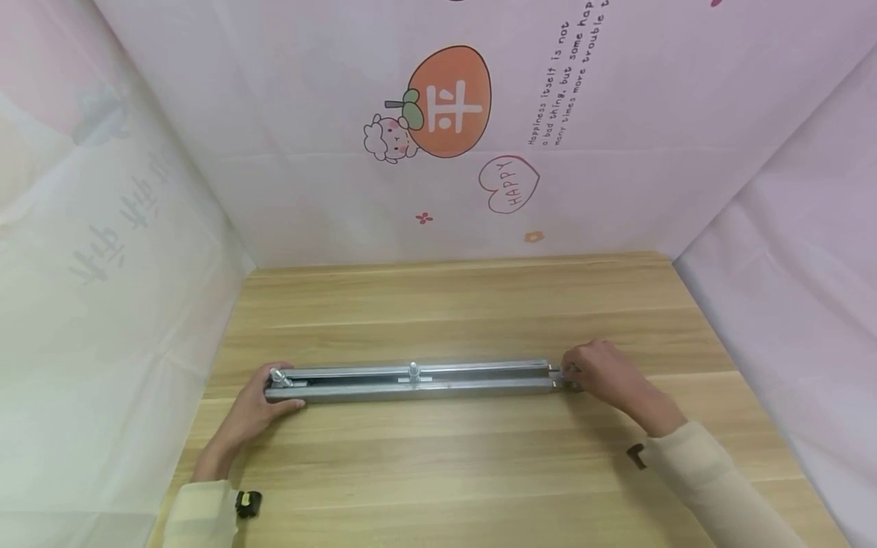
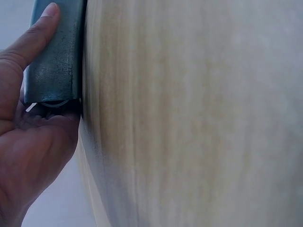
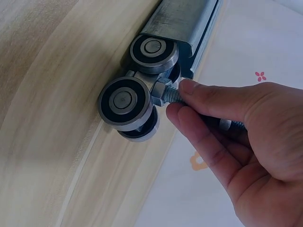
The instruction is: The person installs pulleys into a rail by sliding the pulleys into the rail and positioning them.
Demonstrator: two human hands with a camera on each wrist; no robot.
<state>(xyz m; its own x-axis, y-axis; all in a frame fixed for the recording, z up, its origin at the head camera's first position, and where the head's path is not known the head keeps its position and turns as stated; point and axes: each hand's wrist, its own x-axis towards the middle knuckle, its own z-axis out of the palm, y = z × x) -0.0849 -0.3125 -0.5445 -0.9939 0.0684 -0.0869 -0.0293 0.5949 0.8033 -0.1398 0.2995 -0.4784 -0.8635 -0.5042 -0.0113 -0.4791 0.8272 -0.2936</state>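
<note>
A long metal channel rail [image 1: 479, 389] lies across the wooden table, its slot facing up. My left hand [image 1: 252, 407] grips its left end, thumb along the near wall; in the left wrist view the thumb presses the rail's side [image 2: 54, 71]. At the right end, my right hand [image 1: 603, 373] pinches the threaded bolt [image 3: 173, 94] of a roller trolley [image 3: 124, 101] between thumb and fingers. The trolley's front wheels [image 3: 154, 52] are at the rail's mouth; its rear wheels are outside. A metal threaded end [image 3: 232, 125] shows behind the fingers.
Two upright bolts stand in the rail's slot, one bolt [image 1: 279, 378] at the left end and another bolt [image 1: 414, 371] near the middle. The wooden table [image 1: 425, 472] meets white printed cloth walls [image 1: 329, 205] at the back and sides.
</note>
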